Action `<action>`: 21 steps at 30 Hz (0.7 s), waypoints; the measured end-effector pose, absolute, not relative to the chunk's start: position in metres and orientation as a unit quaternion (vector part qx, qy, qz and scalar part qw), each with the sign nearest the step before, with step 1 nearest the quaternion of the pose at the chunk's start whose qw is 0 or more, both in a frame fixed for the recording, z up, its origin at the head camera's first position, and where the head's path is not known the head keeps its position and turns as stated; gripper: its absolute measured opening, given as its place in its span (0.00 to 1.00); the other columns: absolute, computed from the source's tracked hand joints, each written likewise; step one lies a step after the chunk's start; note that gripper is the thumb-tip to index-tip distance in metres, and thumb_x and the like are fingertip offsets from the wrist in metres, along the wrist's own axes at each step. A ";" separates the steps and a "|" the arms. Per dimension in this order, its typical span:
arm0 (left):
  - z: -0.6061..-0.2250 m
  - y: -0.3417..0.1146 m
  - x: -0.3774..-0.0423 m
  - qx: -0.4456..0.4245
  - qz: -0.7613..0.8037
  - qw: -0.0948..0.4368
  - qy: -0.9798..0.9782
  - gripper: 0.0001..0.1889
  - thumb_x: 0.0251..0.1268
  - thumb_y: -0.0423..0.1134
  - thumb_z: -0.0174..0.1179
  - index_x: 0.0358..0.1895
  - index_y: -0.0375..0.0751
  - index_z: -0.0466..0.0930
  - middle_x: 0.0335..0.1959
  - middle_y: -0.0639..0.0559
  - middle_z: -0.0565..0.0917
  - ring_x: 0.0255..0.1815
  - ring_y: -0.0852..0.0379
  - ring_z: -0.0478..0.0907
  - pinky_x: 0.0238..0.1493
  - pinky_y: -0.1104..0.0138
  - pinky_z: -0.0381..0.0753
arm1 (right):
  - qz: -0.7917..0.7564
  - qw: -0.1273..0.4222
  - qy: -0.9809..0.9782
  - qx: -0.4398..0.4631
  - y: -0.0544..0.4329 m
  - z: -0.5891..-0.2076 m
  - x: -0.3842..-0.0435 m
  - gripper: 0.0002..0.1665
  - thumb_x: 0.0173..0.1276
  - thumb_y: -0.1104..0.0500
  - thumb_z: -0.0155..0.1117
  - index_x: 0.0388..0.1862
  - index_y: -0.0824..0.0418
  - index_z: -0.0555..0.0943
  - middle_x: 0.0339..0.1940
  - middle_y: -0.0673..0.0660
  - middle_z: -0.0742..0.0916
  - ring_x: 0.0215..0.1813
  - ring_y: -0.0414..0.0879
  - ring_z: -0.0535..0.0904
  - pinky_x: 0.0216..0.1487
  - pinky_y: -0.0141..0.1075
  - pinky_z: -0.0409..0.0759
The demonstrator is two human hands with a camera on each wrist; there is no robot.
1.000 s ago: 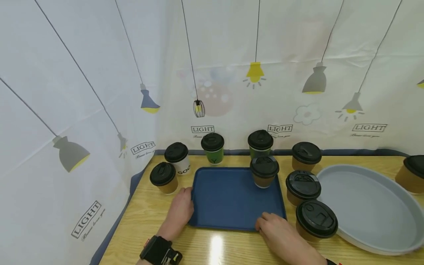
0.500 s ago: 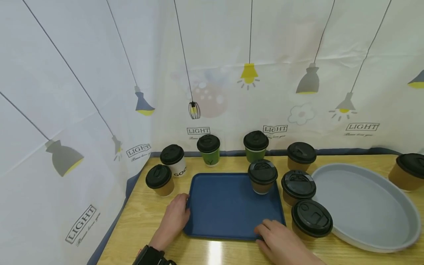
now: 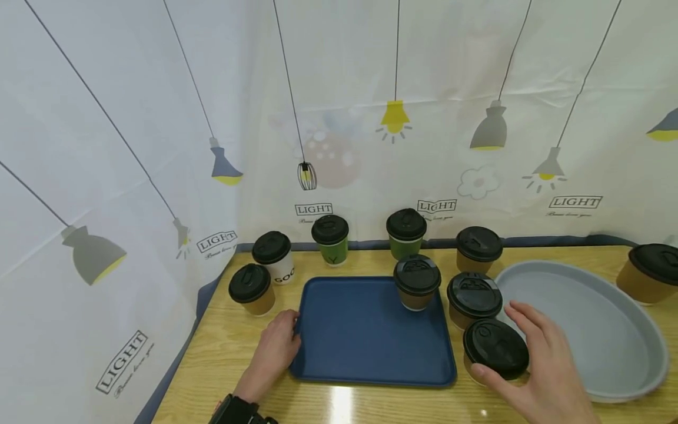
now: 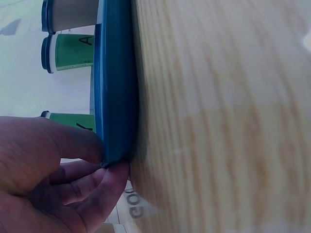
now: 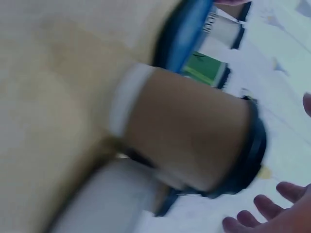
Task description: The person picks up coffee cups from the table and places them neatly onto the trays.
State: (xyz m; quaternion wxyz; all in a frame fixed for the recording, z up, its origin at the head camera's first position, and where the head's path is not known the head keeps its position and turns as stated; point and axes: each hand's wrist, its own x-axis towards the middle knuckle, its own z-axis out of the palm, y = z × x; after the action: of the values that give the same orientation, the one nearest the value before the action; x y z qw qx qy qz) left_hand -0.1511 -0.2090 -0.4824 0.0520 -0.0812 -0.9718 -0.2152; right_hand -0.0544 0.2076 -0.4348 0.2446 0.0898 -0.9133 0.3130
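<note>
The wooden bench (image 3: 371, 406) carries a grey oval tray (image 3: 598, 330) on the right and a blue tray (image 3: 365, 335) in the middle. The left hand (image 3: 272, 350) pinches the blue tray's left edge. The right hand (image 3: 540, 365), fingers spread wide, hovers around the nearest brown lidded cup (image 3: 495, 350), between both trays.

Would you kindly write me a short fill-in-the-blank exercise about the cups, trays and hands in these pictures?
1. The left hand holds the edge of the ___ tray.
2. Exactly ___ cup stands on that tray.
3. The right hand reaches around a brown cup with a ___ lid.

Missing words: blue; one; black
</note>
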 end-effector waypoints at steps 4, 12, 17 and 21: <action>-0.482 -0.209 -0.150 -0.081 -0.212 0.053 -0.973 0.17 0.61 0.22 0.66 0.54 0.27 0.80 0.45 0.39 0.83 0.44 0.45 0.83 0.42 0.51 0.84 | 0.293 0.171 -0.939 0.060 0.218 -0.450 -0.061 0.71 0.44 0.41 0.88 0.77 0.73 0.62 0.71 0.75 0.67 0.65 0.76 0.62 0.57 0.71 0.62; -0.482 -0.208 -0.150 -0.083 -0.209 0.063 -0.972 0.17 0.60 0.22 0.66 0.53 0.27 0.81 0.44 0.40 0.83 0.43 0.47 0.82 0.41 0.52 0.84 | 0.280 0.062 -0.957 0.037 0.225 -0.463 -0.068 0.75 0.49 0.34 0.84 0.79 0.74 0.55 0.70 0.80 0.64 0.65 0.77 0.65 0.55 0.75 0.69; -0.482 -0.208 -0.150 -0.081 -0.207 0.058 -0.973 0.17 0.61 0.22 0.66 0.53 0.27 0.81 0.43 0.41 0.83 0.42 0.48 0.81 0.41 0.53 0.83 | 0.289 0.055 -0.955 0.037 0.223 -0.466 -0.068 0.73 0.50 0.35 0.84 0.78 0.73 0.56 0.69 0.78 0.65 0.63 0.75 0.68 0.53 0.74 0.73; -0.482 -0.209 -0.150 -0.082 -0.206 0.055 -0.974 0.17 0.60 0.22 0.67 0.53 0.27 0.81 0.42 0.42 0.83 0.41 0.48 0.81 0.40 0.54 0.83 | 0.294 0.060 -0.953 0.040 0.221 -0.467 -0.067 0.68 0.51 0.40 0.86 0.77 0.71 0.58 0.68 0.77 0.66 0.62 0.72 0.70 0.52 0.72 0.75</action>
State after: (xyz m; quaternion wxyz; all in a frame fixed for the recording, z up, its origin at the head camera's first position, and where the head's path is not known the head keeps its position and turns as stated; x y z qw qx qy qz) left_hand -0.1497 -0.2092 -0.4820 0.0550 -0.0817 -0.9736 -0.2060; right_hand -0.0671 0.2211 -0.4666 0.0595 0.0396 -0.9531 0.2942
